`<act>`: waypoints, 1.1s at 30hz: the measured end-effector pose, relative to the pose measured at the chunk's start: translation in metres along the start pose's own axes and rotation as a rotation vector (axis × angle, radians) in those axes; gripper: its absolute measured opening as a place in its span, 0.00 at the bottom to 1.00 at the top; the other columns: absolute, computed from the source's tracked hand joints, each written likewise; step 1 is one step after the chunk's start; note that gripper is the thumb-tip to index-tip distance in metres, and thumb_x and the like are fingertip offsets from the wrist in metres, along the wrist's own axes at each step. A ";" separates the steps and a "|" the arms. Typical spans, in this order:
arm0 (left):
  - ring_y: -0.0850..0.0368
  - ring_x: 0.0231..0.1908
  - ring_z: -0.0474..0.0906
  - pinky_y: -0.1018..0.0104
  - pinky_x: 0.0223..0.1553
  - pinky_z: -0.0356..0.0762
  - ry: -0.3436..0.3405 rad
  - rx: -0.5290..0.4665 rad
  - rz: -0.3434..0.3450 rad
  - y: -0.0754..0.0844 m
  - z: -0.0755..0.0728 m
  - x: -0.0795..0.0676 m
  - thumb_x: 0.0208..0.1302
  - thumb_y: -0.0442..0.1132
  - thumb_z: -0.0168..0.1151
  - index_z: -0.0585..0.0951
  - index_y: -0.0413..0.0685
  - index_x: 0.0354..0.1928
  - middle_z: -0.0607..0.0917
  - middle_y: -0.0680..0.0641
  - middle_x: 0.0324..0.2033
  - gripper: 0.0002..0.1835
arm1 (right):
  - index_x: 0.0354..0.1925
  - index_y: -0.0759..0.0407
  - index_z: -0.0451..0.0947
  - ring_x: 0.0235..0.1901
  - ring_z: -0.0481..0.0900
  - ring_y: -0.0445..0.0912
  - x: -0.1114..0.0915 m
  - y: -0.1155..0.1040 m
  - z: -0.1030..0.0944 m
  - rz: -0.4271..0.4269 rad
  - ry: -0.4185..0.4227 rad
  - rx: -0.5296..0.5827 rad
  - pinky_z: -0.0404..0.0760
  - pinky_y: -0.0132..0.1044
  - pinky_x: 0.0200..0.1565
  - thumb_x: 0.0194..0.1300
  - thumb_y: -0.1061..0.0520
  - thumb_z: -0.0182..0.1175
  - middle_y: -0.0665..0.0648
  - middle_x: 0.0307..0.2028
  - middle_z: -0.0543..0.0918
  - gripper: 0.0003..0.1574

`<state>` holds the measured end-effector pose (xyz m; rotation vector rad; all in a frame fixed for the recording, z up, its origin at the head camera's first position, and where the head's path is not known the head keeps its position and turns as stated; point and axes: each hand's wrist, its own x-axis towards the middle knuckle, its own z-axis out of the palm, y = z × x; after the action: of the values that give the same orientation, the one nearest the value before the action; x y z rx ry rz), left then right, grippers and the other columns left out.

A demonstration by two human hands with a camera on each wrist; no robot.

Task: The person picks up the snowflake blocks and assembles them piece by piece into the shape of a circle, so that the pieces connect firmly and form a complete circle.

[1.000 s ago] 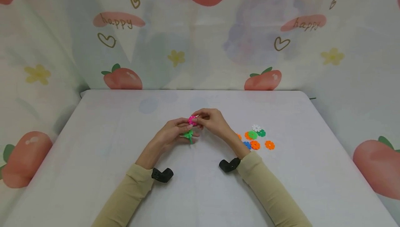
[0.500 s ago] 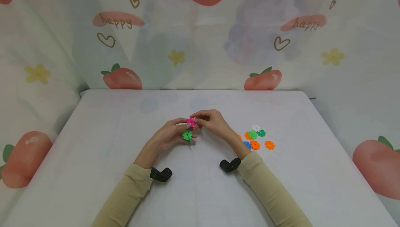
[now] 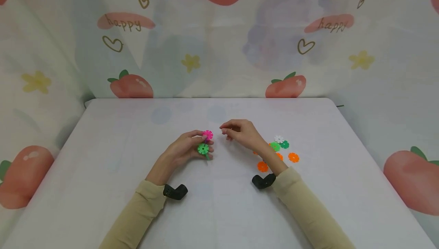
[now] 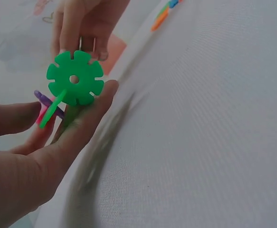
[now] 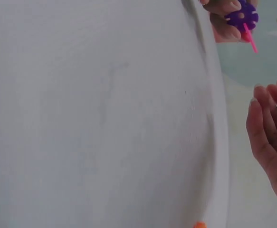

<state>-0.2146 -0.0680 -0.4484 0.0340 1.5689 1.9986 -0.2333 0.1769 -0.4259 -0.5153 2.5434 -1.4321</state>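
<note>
Several notched plastic discs are slotted together in my left hand [image 3: 181,150], over the middle of the table. A pink disc [image 3: 207,135] is on top, pinched near the thumb. A green disc [image 3: 203,149] hangs below it, with another green piece [image 4: 52,110] sticking out edge-on in the left wrist view. The right wrist view shows a purple disc [image 5: 250,18] joined to the pink one. My right hand [image 3: 244,131] is apart from these pieces, to their right. Its fingers are loosely bent, with nothing seen between them.
Loose discs lie right of centre: white [image 3: 279,139], dark green [image 3: 285,144], light green [image 3: 274,146] and several orange, one orange disc [image 3: 293,157] standing apart. My right forearm partly covers them. A white cloth covers the table [image 3: 212,211]; a printed curtain [image 3: 219,58] hangs behind.
My right hand has let go of the pink disc and moved right, away from the left hand. The left hand keeps the joined discs, the green one now turned face-on to the head camera.
</note>
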 end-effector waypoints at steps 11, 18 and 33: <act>0.50 0.37 0.88 0.49 0.49 0.87 0.020 0.019 0.003 -0.002 0.000 0.000 0.81 0.34 0.48 0.72 0.34 0.59 0.85 0.35 0.48 0.13 | 0.51 0.61 0.86 0.37 0.86 0.51 -0.029 0.018 -0.032 0.043 -0.011 -0.090 0.84 0.34 0.40 0.74 0.55 0.63 0.60 0.42 0.90 0.14; 0.50 0.36 0.88 0.49 0.50 0.87 0.016 0.028 0.001 -0.001 0.001 -0.002 0.81 0.35 0.48 0.71 0.33 0.61 0.85 0.36 0.46 0.15 | 0.50 0.57 0.87 0.39 0.84 0.48 -0.050 0.031 -0.053 0.096 0.003 -0.239 0.84 0.35 0.41 0.71 0.59 0.63 0.56 0.43 0.88 0.12; 0.46 0.37 0.89 0.45 0.51 0.86 0.055 -0.004 -0.011 -0.001 0.002 0.001 0.79 0.32 0.48 0.69 0.36 0.47 0.84 0.37 0.43 0.04 | 0.45 0.63 0.82 0.34 0.74 0.45 -0.063 0.032 -0.065 0.122 -0.155 -0.427 0.76 0.35 0.39 0.63 0.57 0.73 0.55 0.35 0.80 0.16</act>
<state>-0.2141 -0.0659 -0.4488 -0.0314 1.5954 2.0096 -0.2027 0.2675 -0.4205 -0.4971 2.6992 -0.7736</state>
